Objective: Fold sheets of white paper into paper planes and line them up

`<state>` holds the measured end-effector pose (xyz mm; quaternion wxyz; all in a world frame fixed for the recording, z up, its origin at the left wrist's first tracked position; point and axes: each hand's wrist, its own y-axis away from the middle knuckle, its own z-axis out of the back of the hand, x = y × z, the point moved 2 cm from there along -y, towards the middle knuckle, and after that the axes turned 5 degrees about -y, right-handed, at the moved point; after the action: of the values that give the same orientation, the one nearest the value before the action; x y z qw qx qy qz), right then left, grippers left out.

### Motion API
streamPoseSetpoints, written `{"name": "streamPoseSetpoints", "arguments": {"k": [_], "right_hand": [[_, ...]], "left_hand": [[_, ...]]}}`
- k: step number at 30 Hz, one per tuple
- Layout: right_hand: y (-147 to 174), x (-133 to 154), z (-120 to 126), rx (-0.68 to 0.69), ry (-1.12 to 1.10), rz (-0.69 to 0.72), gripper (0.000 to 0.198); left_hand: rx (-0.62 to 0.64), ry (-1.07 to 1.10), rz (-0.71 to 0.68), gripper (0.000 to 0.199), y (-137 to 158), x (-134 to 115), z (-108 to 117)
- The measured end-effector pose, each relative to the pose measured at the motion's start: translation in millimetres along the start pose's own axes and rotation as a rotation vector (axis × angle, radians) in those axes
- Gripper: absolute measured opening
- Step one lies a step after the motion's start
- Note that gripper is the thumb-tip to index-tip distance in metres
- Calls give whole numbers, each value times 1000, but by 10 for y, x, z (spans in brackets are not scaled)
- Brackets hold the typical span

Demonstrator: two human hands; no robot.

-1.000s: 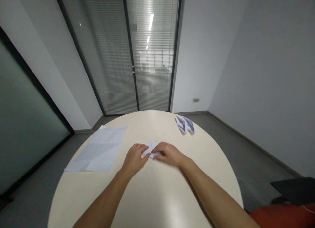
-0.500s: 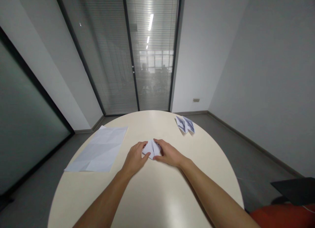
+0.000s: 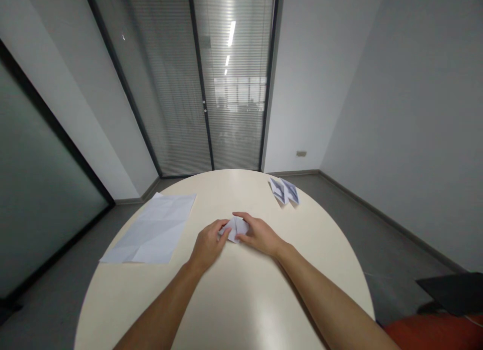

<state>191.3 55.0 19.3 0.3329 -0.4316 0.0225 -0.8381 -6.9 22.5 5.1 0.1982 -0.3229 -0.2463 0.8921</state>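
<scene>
A small piece of folded white paper (image 3: pixel 234 229) is between my two hands, over the middle of the table. My left hand (image 3: pixel 210 240) grips its left side, thumb on the near face and fingers behind. On the right side, my right hand (image 3: pixel 260 234) has its thumb on the paper's lower edge and its index finger curved over the top. A crease or seam runs down the paper's middle. The fingers partly hide both of its sides.
The round cream table (image 3: pixel 226 299) carries a large creased white sheet (image 3: pixel 151 229) on the left. A folded printed paper (image 3: pixel 284 191) stands near the far right edge. Beyond the table are blind-covered glass panels (image 3: pixel 234 138). A red seat (image 3: pixel 430 332) and a black flat object (image 3: pixel 453 292) are at lower right.
The folded paper is tilted slightly, and the gap down its middle looks narrower. My right index finger has shifted a little left along the top; my left thumb presses nearer the paper's left part.
</scene>
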Motion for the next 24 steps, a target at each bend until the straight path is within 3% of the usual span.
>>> {"name": "streamPoseSetpoints", "arguments": {"k": [9, 16, 24], "right_hand": [[-16, -17, -12, -22, 2, 26, 55], [-21, 57, 95, -126, 1, 126, 21], [-14, 122, 148, -151, 58, 226, 19]], "left_hand": [[-32, -16, 11, 16, -2, 1, 14], [-32, -38, 7, 18, -7, -19, 45], [-40, -82, -75, 24, -21, -136, 131]]}}
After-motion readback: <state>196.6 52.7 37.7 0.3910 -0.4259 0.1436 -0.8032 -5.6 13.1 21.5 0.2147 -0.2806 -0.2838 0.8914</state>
